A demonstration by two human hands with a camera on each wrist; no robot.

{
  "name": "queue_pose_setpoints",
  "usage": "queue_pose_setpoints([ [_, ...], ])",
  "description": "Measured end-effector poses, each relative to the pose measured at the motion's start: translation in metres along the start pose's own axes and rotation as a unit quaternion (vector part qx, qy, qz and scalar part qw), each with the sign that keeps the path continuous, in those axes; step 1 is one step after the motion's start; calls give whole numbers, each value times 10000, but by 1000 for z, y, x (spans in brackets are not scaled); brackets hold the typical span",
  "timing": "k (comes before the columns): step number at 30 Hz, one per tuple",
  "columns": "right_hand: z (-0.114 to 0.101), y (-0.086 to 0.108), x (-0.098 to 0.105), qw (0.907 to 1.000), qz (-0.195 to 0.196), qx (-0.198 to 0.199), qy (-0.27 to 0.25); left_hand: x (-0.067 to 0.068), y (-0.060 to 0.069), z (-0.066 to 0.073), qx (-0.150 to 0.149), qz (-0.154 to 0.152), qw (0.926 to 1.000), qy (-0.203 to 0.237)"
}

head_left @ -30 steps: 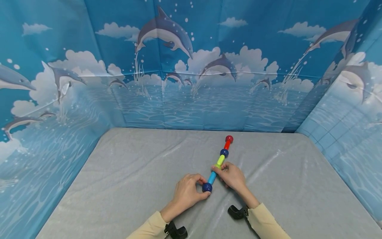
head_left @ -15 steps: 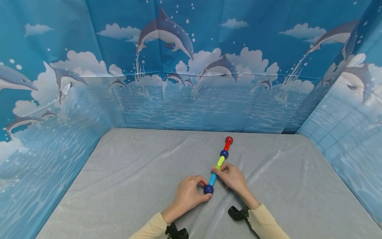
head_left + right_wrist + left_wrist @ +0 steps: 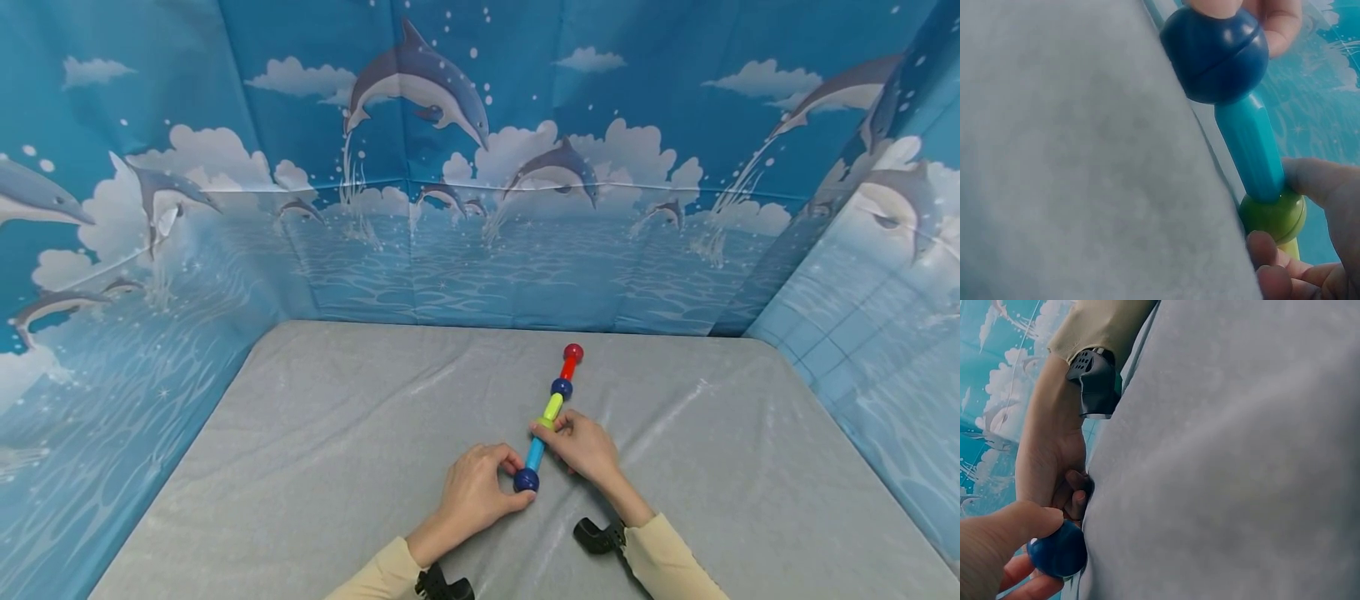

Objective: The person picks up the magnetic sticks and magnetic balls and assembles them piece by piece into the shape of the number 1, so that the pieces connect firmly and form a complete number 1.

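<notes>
A chain of coloured balls and rods lies on the grey-covered table. From its far end come a red ball (image 3: 573, 352), a red rod (image 3: 569, 369), a dark blue ball (image 3: 562, 388), a yellow-green rod (image 3: 552, 407), a green ball (image 3: 1274, 216), a light blue rod (image 3: 1250, 147) and a nearer dark blue ball (image 3: 1216, 56). My left hand (image 3: 480, 487) pinches that nearer blue ball between thumb and fingers, as the left wrist view also shows. With thumb and fingertips my right hand (image 3: 583, 448) holds the green ball, partly covering it in the head view.
The grey cloth (image 3: 337, 417) covers the table, with some creases. Behind it and along both sides hangs a blue curtain (image 3: 465, 267) printed with dolphins. Each wrist wears a black camera mount (image 3: 597, 535).
The near end of the chain, with the left hand on its blue ball, has shifted slightly right and toward me. The right hand has barely moved and keeps its hold.
</notes>
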State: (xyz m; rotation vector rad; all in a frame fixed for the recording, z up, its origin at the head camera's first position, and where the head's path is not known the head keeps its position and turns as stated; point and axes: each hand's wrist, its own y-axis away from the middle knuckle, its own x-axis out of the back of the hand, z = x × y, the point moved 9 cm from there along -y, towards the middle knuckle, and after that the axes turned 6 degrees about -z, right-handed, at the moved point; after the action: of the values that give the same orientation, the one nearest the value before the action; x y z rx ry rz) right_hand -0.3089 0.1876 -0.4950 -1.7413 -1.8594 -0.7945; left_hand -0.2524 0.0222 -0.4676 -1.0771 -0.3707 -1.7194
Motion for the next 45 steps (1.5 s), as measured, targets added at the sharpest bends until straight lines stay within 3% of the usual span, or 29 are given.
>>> queue_pose_setpoints([
  [28, -3, -2, -4, 9998, -33, 57, 191, 6, 5, -2, 28, 30, 10000, 63],
  [38, 1, -6, -3, 9985, -442, -8, -322, 5, 6, -2, 53, 6, 10000, 40],
  [45, 11, -17, 9, 9978, -350, -238, -519, 2, 6, -2, 111, -26, 9999, 85],
])
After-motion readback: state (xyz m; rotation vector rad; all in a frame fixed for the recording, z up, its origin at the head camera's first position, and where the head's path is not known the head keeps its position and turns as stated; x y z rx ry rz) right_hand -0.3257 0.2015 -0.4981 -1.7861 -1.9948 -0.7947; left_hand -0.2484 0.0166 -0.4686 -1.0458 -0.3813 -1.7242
